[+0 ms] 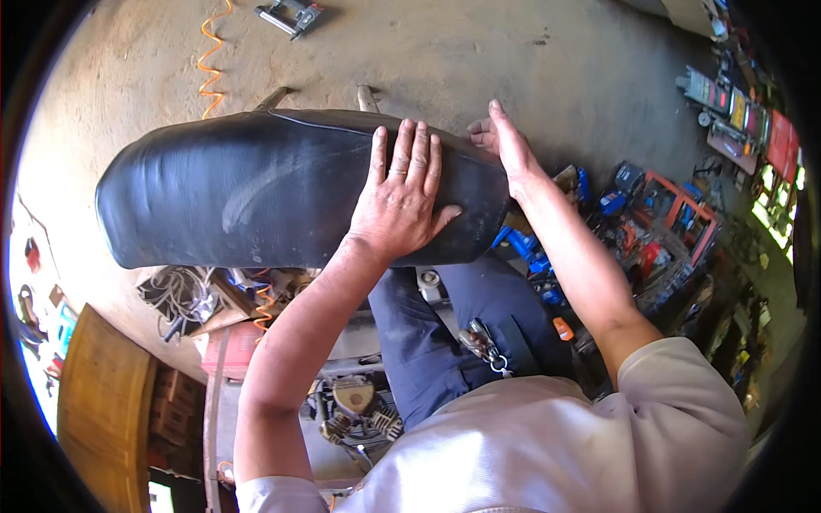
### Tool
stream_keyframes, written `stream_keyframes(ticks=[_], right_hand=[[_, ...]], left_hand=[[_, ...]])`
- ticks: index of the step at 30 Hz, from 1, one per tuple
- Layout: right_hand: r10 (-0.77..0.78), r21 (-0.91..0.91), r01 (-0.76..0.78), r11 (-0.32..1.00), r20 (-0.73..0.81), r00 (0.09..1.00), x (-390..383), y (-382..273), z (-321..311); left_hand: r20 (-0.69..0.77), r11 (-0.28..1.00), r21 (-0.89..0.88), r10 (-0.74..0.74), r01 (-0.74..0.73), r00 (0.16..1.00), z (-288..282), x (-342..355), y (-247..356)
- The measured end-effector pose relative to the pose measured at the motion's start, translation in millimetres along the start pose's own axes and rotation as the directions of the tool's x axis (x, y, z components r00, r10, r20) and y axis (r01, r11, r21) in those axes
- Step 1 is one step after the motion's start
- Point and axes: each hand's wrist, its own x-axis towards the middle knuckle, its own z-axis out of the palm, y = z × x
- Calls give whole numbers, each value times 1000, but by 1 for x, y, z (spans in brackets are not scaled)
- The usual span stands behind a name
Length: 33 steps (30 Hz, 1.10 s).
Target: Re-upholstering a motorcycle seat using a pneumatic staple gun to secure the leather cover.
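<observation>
A long black motorcycle seat (248, 188) with a smooth, slightly dusty cover lies crosswise in front of me, above my knees. Flat on its top, toward the right part, rests my left hand (398, 201), fingers straight and thumb spread. My right hand (505, 147) is at the seat's far right edge, thumb up and fingers reaching behind the cover's side. Part of those fingers is hidden by the seat, and whether they touch it I cannot tell. A pale crease or scuff curves across the cover left of my left hand.
A staple gun (289, 15) lies on the floor at the far side, near an orange coiled hose (209, 64). Blue and orange tools (650, 222) crowd the right. Bundled cables (181, 295), a wooden cabinet (107, 402) and an engine (355, 406) stand at the lower left.
</observation>
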Motion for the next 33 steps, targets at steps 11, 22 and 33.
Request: stream_keyframes(ticks=[11,22,33], right_hand=[[-337,216,402,890,-281,899,-8,20,-22],[-787,-767,252,590,-477,392,-122,112,91],[-593,-398,440,805,-527,609,-93,120,56]], left_hand=[[130,999,32,0,-5,992,-7,65,30],[324,982,-179,3,58,946,-20,94,-1],[-95,923,364,-96,125,991,-147,-220,-337]])
